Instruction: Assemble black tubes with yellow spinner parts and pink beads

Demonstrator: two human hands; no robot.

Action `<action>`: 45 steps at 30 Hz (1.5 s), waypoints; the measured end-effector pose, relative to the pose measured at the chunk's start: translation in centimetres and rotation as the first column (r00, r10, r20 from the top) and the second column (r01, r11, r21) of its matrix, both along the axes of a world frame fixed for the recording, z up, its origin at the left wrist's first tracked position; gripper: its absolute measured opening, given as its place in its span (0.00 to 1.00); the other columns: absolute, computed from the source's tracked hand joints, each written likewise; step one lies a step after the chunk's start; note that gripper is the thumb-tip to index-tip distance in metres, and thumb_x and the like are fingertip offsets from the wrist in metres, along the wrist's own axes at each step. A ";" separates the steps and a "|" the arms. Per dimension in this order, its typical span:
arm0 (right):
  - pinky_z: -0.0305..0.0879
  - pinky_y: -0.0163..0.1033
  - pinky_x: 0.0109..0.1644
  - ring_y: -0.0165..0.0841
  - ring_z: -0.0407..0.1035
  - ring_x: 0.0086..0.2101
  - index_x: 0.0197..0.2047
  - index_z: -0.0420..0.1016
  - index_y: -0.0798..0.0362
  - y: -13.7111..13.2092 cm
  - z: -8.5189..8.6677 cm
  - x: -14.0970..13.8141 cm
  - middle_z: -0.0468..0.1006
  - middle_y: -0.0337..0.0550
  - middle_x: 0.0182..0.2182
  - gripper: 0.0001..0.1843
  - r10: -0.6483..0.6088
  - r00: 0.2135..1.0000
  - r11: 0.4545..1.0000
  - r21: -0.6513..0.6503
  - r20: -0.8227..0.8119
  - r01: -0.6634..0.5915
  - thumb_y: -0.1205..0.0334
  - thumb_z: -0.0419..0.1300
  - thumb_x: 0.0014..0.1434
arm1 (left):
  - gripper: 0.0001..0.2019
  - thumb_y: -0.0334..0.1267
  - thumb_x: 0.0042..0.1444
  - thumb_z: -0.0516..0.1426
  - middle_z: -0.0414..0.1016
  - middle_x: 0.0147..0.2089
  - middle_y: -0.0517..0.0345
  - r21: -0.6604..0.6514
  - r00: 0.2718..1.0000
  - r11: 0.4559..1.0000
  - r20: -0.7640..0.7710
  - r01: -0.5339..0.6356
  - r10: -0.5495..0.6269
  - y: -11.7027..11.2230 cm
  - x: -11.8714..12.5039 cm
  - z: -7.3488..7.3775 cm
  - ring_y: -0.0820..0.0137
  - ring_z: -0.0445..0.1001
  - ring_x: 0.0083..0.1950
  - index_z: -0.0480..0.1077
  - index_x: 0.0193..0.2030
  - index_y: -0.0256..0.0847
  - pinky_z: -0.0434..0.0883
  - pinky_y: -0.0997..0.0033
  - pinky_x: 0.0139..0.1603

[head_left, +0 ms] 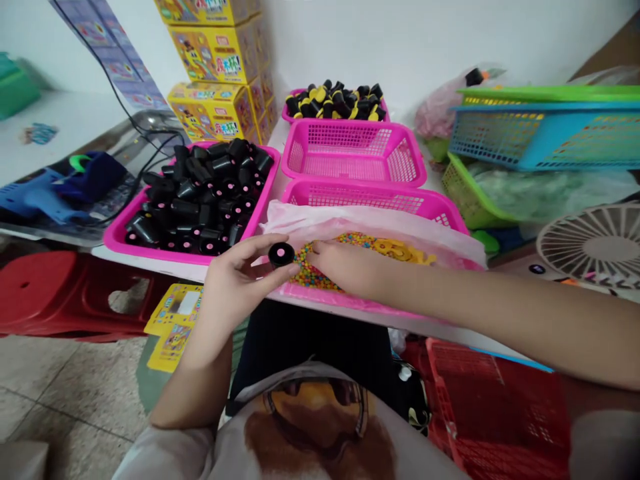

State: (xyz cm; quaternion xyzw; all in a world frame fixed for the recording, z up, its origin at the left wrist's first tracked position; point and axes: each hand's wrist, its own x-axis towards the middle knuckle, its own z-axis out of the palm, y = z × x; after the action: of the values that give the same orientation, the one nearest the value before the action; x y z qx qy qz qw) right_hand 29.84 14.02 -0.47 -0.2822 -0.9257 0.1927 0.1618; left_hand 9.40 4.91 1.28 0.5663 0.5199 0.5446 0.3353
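Observation:
My left hand (245,267) grips a small black cup (281,254) between thumb and fingers, its round face with a pink dot turned toward me. Just right of it, my right hand (335,263) reaches down into a heap of tiny multicoloured beads (356,239); its fingertips are hidden, so what they hold does not show. The beads lie on a whitish plastic bag (320,217) lining the front pink basket (380,193). A yellow scoop-like piece (400,251) rests on the beads behind my right wrist.
At left, a pink basket (113,233) holds many black cups. Behind stand another pink basket (353,127) and one of black-and-yellow cups (335,100). Yellow boxes (215,110) are stacked at the back. A blue glue gun (50,193), blue basket (560,140) and fan (593,247) flank the area.

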 end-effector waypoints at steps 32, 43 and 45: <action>0.77 0.40 0.49 0.33 0.82 0.42 0.49 0.84 0.49 1.3 -0.4 2.4 0.88 0.39 0.43 0.11 -0.006 0.963 0.929 -0.357 -0.269 -0.094 0.64 0.65 0.64 | 0.23 0.42 0.52 0.74 0.86 0.56 0.53 -0.029 0.865 0.992 -0.487 0.120 -0.119 0.5 -0.4 -0.4 0.56 0.85 0.55 0.81 0.55 0.44 0.79 0.59 0.59; 0.75 0.52 0.63 0.39 0.77 0.53 0.54 0.81 0.49 0.2 2.8 2.7 0.83 0.45 0.50 0.18 0.126 0.983 0.987 0.118 -0.130 -0.111 0.68 0.52 0.71 | 0.21 0.46 0.52 0.74 0.88 0.49 0.51 -0.072 0.817 0.996 -0.571 0.049 -0.081 1.8 2.2 -0.7 0.51 0.86 0.49 0.82 0.53 0.47 0.75 0.49 0.57; 0.73 0.58 0.64 0.44 0.77 0.53 0.53 0.81 0.52 -0.1 3.5 2.6 0.82 0.48 0.50 0.16 0.131 0.989 0.984 0.131 -0.075 -0.121 0.66 0.53 0.72 | 0.22 0.46 0.53 0.74 0.88 0.51 0.50 -0.074 0.822 0.997 -0.566 0.035 -0.071 1.8 2.3 -0.7 0.51 0.86 0.51 0.82 0.53 0.47 0.73 0.48 0.58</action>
State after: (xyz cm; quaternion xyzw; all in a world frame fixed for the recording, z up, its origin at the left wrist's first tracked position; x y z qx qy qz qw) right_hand 32.45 13.96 3.07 -0.2041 -0.9445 0.1555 0.2051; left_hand 11.70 6.68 0.55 0.7064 0.5964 0.3260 0.1974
